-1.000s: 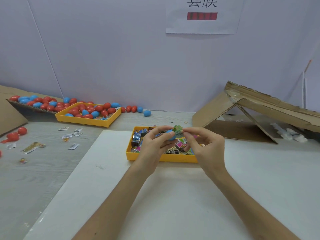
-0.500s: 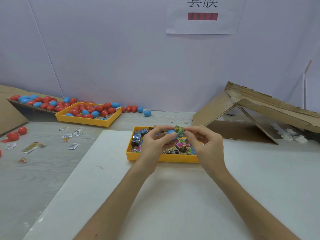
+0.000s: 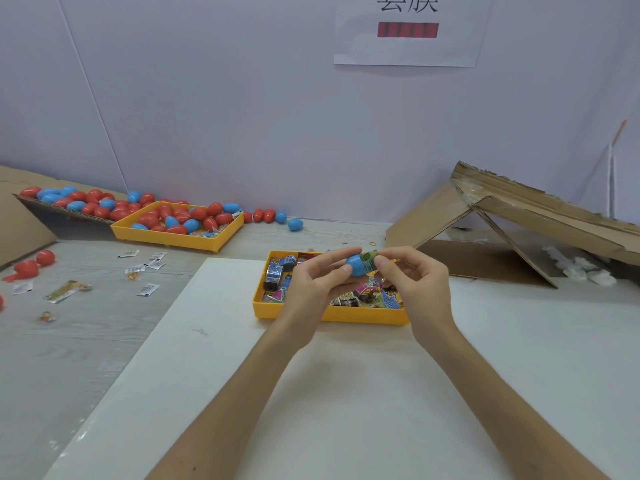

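1. Our left hand (image 3: 311,289) and right hand (image 3: 415,285) cover much of the blue egg (image 3: 354,265); only one end shows.
2. The print on the green wrapper (image 3: 370,258) is too small for us to read.
3. The wall sign (image 3: 408,46) is cut by the top edge (characters halved).

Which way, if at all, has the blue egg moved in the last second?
Yes, slightly. The egg, gripped by the left hand with the right hand pinching its wrapper, has shifted a little rightward against the near tray, which stayed put.
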`<state>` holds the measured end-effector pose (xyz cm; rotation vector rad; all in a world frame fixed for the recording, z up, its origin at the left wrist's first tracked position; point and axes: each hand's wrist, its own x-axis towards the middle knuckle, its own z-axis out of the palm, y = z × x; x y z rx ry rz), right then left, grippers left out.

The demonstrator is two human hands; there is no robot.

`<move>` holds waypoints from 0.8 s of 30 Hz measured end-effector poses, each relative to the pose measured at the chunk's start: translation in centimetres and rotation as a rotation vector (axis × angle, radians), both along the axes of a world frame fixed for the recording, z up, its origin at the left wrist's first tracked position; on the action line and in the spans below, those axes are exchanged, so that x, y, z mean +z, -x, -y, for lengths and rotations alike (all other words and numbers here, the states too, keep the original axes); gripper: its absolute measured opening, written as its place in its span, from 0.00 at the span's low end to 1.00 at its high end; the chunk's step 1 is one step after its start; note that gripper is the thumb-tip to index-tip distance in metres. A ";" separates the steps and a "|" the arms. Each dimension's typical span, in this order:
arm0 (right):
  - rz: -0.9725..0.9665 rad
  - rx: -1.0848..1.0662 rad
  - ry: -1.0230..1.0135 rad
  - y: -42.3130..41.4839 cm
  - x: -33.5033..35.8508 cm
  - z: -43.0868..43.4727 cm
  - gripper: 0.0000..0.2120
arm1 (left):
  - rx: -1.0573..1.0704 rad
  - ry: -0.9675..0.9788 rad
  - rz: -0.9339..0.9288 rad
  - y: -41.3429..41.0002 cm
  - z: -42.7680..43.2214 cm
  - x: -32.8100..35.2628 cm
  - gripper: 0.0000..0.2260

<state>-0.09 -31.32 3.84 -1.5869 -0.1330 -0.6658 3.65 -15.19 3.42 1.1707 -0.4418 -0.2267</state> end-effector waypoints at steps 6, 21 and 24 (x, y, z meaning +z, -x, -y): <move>-0.036 0.088 -0.024 0.1 0.2 0.0 0.06 | 0.013 -0.008 0.032 0.0 0.0 0.0 0.12; -0.204 0.120 -0.141 -0.2 0.2 -0.1 0.03 | 0.056 -0.030 0.090 -0.1 0.1 -0.2 0.13; -0.264 0.165 -0.207 -0.2 0.2 0.0 0.05 | 0.069 -0.036 0.101 -0.1 0.1 -0.2 0.13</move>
